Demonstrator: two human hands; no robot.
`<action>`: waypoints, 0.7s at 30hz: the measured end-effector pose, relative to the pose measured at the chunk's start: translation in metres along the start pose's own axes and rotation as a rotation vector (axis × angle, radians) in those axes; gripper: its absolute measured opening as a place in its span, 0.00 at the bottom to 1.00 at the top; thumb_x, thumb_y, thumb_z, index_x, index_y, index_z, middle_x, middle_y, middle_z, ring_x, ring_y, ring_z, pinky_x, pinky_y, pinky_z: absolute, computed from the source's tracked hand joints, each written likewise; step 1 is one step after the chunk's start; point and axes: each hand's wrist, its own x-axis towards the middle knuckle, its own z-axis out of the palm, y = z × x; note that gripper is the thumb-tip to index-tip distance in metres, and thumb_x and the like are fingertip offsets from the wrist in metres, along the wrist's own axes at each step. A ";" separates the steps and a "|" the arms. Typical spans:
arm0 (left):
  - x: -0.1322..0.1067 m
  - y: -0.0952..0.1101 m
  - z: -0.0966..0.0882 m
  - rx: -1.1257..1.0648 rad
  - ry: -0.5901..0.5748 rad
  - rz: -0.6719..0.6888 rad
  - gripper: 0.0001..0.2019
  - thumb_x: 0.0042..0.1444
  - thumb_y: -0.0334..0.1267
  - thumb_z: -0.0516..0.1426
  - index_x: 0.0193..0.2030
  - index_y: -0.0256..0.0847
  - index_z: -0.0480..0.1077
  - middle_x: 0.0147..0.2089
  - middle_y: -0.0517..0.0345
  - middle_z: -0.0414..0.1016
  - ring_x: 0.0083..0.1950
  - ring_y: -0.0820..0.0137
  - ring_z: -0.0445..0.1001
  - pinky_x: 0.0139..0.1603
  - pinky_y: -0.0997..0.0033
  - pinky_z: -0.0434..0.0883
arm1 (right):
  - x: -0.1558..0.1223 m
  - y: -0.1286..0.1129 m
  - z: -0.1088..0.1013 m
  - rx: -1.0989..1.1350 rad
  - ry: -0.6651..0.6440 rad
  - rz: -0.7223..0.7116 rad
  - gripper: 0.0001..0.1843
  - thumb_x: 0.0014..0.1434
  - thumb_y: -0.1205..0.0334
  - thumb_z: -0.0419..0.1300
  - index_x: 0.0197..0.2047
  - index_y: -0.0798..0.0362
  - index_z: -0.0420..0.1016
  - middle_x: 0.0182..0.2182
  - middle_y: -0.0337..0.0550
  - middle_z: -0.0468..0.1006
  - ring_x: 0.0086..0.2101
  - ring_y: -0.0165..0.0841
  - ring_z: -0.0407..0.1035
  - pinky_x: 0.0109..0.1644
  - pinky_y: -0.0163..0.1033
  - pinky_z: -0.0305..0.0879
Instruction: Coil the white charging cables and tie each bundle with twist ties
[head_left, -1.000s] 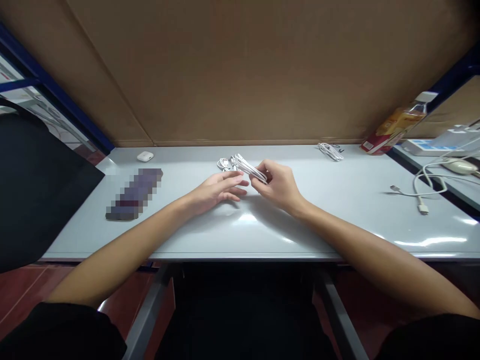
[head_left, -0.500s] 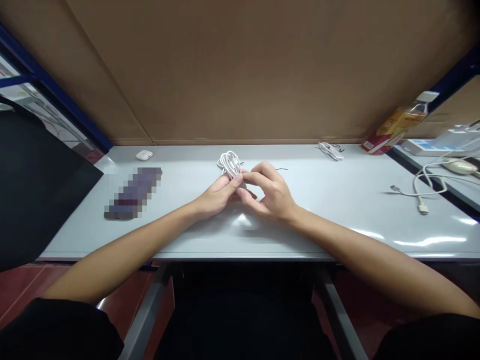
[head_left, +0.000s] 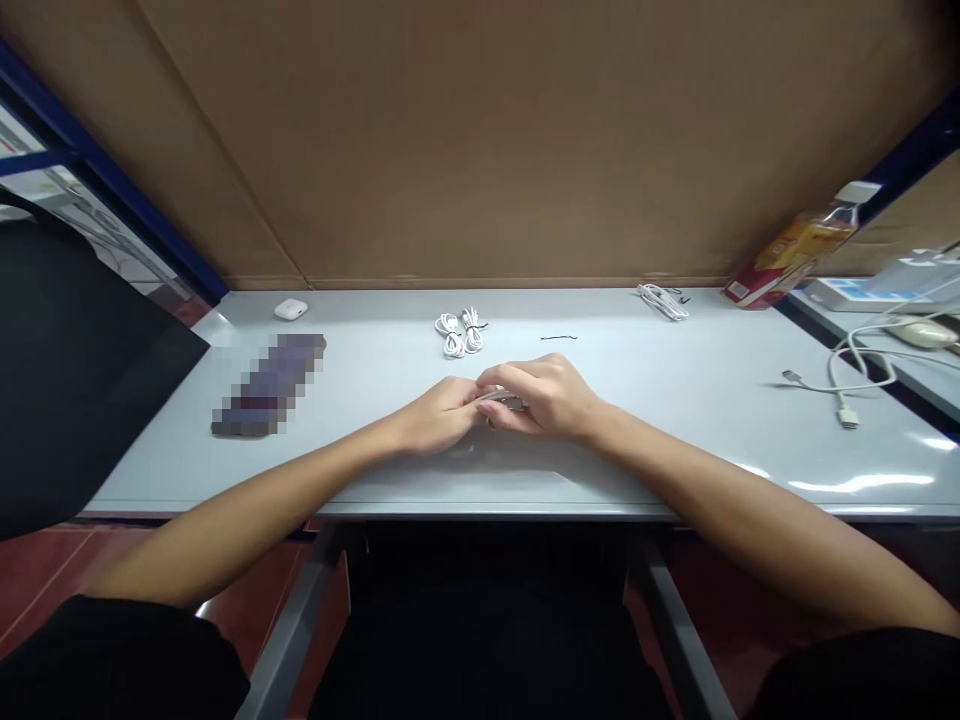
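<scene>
My left hand (head_left: 439, 412) and my right hand (head_left: 551, 395) meet fingertip to fingertip low over the middle of the grey table (head_left: 675, 420). Both are closed round a folded white cable (head_left: 504, 400), of which only a short piece shows between the fingers. Behind the hands, two small coiled white cables (head_left: 460, 335) lie side by side on the table. A thin black tie (head_left: 559, 337) lies to their right.
A white earbud case (head_left: 290, 310) and a blurred dark flat object (head_left: 270, 385) lie at the left. Another coiled cable (head_left: 661, 302) and a tilted bottle (head_left: 795, 250) are at the back right. A loose white cable (head_left: 844, 380) trails at the right. A cardboard wall stands behind.
Both hands have drawn back toward me and lowered to the table with the cable. The left hand, open a second ago, has closed on it. The black tie now lies uncovered.
</scene>
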 end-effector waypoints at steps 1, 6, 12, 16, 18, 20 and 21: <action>0.001 0.000 -0.001 -0.070 -0.028 -0.011 0.18 0.67 0.48 0.51 0.31 0.38 0.69 0.29 0.59 0.67 0.32 0.70 0.64 0.33 0.70 0.63 | 0.000 0.000 0.001 -0.012 0.018 0.004 0.14 0.72 0.55 0.53 0.38 0.51 0.74 0.27 0.39 0.81 0.22 0.29 0.67 0.25 0.36 0.53; 0.005 0.003 -0.001 -0.326 -0.121 -0.094 0.12 0.59 0.45 0.56 0.32 0.39 0.65 0.25 0.65 0.57 0.24 0.76 0.52 0.24 0.73 0.51 | -0.001 0.000 0.005 -0.047 0.095 -0.039 0.21 0.73 0.54 0.49 0.28 0.50 0.67 0.19 0.36 0.72 0.18 0.27 0.56 0.23 0.37 0.48; 0.008 -0.003 -0.001 -0.391 -0.090 -0.038 0.02 0.49 0.34 0.53 0.30 0.41 0.63 0.22 0.65 0.55 0.23 0.75 0.51 0.24 0.71 0.51 | 0.007 -0.009 0.009 0.030 0.068 0.200 0.23 0.69 0.54 0.52 0.22 0.47 0.55 0.15 0.34 0.60 0.18 0.28 0.49 0.25 0.39 0.45; 0.005 0.000 -0.004 -0.211 0.011 0.019 0.03 0.59 0.35 0.51 0.35 0.41 0.65 0.28 0.62 0.61 0.28 0.72 0.58 0.30 0.70 0.59 | 0.013 -0.010 0.003 0.049 0.122 0.395 0.23 0.67 0.54 0.51 0.22 0.47 0.48 0.15 0.34 0.57 0.19 0.28 0.47 0.25 0.38 0.46; 0.003 0.005 -0.006 -0.101 0.029 0.055 0.09 0.68 0.41 0.50 0.39 0.41 0.67 0.31 0.61 0.64 0.32 0.70 0.62 0.34 0.69 0.62 | 0.014 -0.010 0.000 0.100 0.155 0.472 0.23 0.67 0.54 0.51 0.22 0.47 0.49 0.16 0.34 0.58 0.20 0.28 0.47 0.26 0.38 0.49; 0.001 0.009 -0.006 -0.014 0.018 0.095 0.16 0.73 0.47 0.46 0.42 0.41 0.68 0.35 0.58 0.68 0.37 0.67 0.66 0.41 0.67 0.65 | 0.016 -0.010 -0.002 0.178 0.173 0.545 0.22 0.66 0.54 0.52 0.22 0.47 0.50 0.16 0.34 0.59 0.20 0.28 0.48 0.26 0.38 0.50; 0.001 0.010 -0.005 0.029 0.018 0.121 0.17 0.74 0.48 0.44 0.42 0.41 0.68 0.37 0.56 0.70 0.40 0.65 0.69 0.44 0.66 0.66 | 0.017 -0.010 -0.003 0.208 0.181 0.574 0.22 0.66 0.55 0.53 0.22 0.47 0.50 0.16 0.34 0.58 0.20 0.28 0.47 0.26 0.38 0.50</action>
